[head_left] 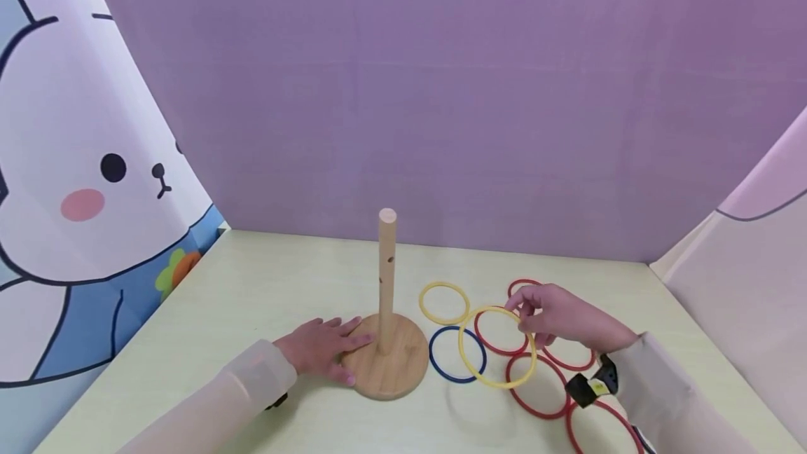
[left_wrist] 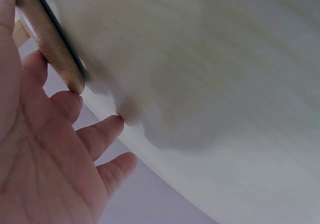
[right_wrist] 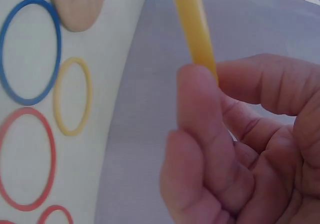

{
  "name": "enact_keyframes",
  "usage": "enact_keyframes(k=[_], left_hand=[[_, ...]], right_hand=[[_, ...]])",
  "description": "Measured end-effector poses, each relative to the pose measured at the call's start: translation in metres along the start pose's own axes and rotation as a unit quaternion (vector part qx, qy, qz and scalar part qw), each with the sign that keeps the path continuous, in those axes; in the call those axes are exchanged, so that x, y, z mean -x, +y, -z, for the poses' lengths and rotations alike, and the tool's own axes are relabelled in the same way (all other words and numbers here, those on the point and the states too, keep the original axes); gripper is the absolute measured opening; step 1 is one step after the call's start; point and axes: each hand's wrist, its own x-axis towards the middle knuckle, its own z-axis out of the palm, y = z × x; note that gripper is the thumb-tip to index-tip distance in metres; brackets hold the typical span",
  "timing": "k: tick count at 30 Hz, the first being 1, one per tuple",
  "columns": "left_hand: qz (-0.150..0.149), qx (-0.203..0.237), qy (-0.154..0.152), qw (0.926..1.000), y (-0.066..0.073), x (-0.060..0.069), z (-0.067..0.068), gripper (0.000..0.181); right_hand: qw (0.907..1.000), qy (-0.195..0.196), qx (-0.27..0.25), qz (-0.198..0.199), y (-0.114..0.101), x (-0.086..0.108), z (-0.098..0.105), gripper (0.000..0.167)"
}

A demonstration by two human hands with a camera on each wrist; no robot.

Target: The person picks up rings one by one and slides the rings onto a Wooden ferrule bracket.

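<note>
- Right wrist view: pinching yellow ring in right hand.
- Extending from fingertips toward wooden stand.
- Resting left hand, fingers spread, on stand's base.

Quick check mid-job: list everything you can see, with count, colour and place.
Wooden base: 1, light brown, on the table
Peg: 1, light brown, upright on the base
Held ring: 1, yellow, above the table
Loose yellow ring: 1, yellow, right of the base
Blue ring: 1, blue, right of the base
Red rings: 5 visible, red, farther right
Table: 1, pale, underneath
Backdrop: 1, purple, behind
Cartoon panel: 1, multicoloured, left
Side panel: 1, pale, right
Sleeves: 2, pale, on both arms
Left hand: 1, touching the base
Right hand: 1, pinching the held ring
</note>
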Motion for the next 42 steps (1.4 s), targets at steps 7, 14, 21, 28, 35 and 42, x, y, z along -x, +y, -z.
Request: enact_keyframes(k=[7,14,21,28,35,42], left_hand=[[0.011,-0.03,0.004,0.9995,0.003,0.002,0.003,0.077],[0.018,-0.03,-0.004,0.9994,0.003,0.004,0.004,0.078],[0.009,-0.029,-0.004,0.9995,0.004,0.005,0.005,0.078],[-0.007,-0.021,0.002,0.9998,0.0,0.003,0.003,0.079],[-0.009,-0.028,0.0,0.9996,0.001,0.0,0.002,0.078],[0.001,-0.059,-0.003,0.9983,0.004,0.001,0.004,0.077]], right_hand=[[1.0,0.0,0.004,0.008,-0.019,0.002,0.007,0.026],[0.9994,0.004,0.018,0.028,-0.039,0.0,0.016,0.028],[0.9996,0.01,0.023,0.011,-0.055,0.0,0.022,0.031],[0.9987,0.034,0.037,0.012,-0.058,0.0,0.027,0.038],[0.9984,0.055,0.006,0.006,-0.054,-0.005,0.025,0.041],[0.9963,0.08,-0.032,-0.002,-0.055,-0.01,0.029,0.041]])
